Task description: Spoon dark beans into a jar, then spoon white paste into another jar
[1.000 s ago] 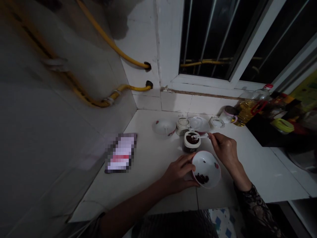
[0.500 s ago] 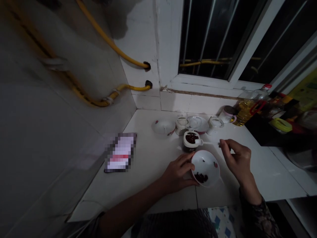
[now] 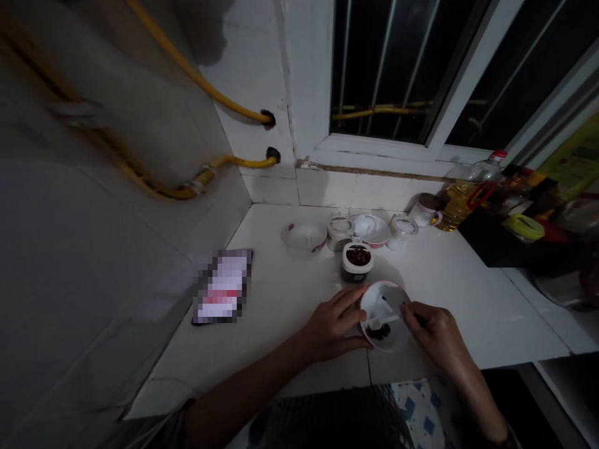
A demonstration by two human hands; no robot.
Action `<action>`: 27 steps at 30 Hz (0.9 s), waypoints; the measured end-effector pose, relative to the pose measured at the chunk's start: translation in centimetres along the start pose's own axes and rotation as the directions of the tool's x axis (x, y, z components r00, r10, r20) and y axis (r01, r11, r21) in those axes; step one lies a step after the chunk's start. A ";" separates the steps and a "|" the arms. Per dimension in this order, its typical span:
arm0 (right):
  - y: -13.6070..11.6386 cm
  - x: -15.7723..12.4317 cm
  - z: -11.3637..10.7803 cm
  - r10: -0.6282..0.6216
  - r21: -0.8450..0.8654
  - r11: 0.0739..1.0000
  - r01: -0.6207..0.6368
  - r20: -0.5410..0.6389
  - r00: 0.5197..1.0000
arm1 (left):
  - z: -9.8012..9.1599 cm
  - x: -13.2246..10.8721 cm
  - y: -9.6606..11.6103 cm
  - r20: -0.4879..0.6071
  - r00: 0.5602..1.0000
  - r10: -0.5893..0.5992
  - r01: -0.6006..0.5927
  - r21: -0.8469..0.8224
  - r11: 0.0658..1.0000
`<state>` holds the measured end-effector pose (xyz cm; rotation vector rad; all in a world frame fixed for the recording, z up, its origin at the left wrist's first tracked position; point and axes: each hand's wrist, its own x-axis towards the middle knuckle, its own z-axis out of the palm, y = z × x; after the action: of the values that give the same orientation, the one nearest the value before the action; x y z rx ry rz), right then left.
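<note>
My left hand (image 3: 337,322) grips the left rim of a small white bowl (image 3: 380,297) on the white counter (image 3: 290,299). Dark flakes lie in the bowl's bottom. My right hand (image 3: 433,333) is closed on a small white spoon (image 3: 384,322), whose tip rests among the flakes in the bowl. Just behind the bowl stands an open jar of dark red flakes (image 3: 357,260).
Behind the jar sit another white bowl (image 3: 303,237), a lidded dish (image 3: 371,229) and small seasoning jars (image 3: 403,227). An oil bottle (image 3: 461,194) and a dark stove top (image 3: 505,240) are at right. A phone (image 3: 222,285) lies at left. Yellow pipes (image 3: 219,168) run along the wall.
My right hand brought the spoon from the flake jar toward me and down into the bowl. My left hand has stayed on the bowl's rim.
</note>
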<state>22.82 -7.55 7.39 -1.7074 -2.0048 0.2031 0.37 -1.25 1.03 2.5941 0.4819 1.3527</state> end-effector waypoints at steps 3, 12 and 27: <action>0.8 -0.2 -1.2 -0.044 -0.068 0.997 0.039 -0.072 0.996 | -0.1 0.1 0.0 -0.003 1.000 0.011 -0.011 0.010 1.000; 0.9 0.8 -1.3 -0.592 -0.560 0.719 0.412 -0.181 0.785 | 0.0 0.2 0.1 -0.007 1.000 0.019 -0.019 0.039 0.999; 2.4 -1.0 -2.0 -0.171 -0.279 0.947 0.158 -0.023 0.985 | -0.1 0.2 0.1 -0.001 0.999 0.040 -0.040 0.024 0.999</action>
<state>26.00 -8.46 7.83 -1.6755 -2.2104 -0.1819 0.44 -1.30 1.33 2.6362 0.4513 1.3695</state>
